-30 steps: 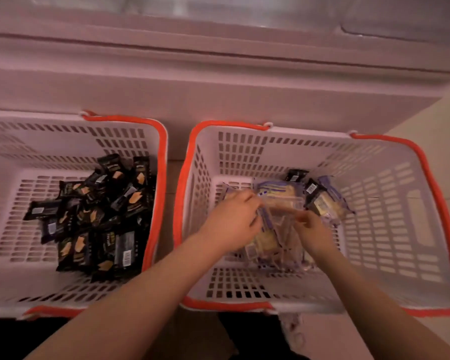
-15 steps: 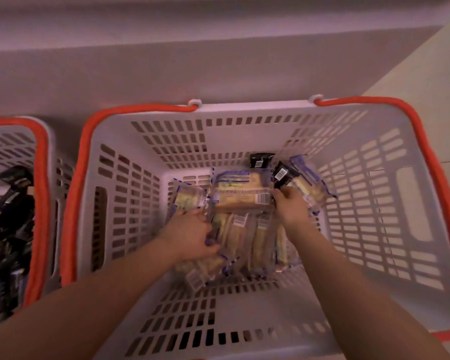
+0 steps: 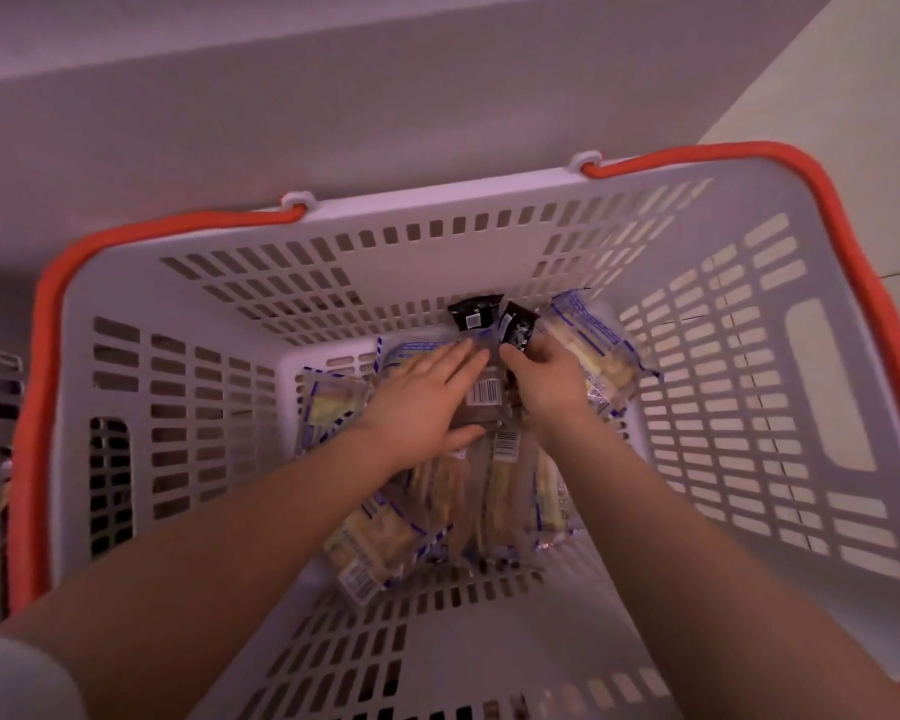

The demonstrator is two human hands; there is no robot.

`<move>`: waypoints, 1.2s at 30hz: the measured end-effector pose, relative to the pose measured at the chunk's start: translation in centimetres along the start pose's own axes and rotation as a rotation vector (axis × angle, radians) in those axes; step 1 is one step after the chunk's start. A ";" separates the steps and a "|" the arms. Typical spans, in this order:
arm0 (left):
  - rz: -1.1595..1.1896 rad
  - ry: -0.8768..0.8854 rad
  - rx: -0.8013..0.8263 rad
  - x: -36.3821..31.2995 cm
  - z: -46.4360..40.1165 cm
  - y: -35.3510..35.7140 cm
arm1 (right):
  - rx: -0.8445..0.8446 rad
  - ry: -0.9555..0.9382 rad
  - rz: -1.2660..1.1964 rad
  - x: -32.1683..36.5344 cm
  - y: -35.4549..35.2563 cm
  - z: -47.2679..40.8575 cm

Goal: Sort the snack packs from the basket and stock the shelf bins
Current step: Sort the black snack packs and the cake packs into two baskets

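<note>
In the white basket, the right hand pinches a small black snack pack, likely light, crinkly and slippery, best nipped at its sealed edge, while the left hand lies flat on clear-wrapped packs.

A pale cabinet front spans the far side of the scene, a horizontal ledge running across its upper part. At the far right lies a light tiled floor, with a faint grout line showing further down along the right edge.
</note>
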State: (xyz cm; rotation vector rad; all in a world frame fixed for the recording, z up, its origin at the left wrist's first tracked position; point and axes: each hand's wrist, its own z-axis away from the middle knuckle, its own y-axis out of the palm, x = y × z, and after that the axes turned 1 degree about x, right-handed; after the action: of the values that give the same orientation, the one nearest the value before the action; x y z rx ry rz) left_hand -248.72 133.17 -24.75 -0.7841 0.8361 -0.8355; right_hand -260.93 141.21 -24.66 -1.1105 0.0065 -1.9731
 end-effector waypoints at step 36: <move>1.367 -0.552 -0.378 2.1 2.9 -0.7 | 0.063 -0.672 0.390 1.8 4.4 2.8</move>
State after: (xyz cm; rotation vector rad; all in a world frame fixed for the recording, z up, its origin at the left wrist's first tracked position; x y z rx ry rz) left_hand -245.54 131.81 -23.53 -0.5291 0.8017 0.7411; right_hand -256.50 138.22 -23.39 -1.5465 -0.1809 -1.1890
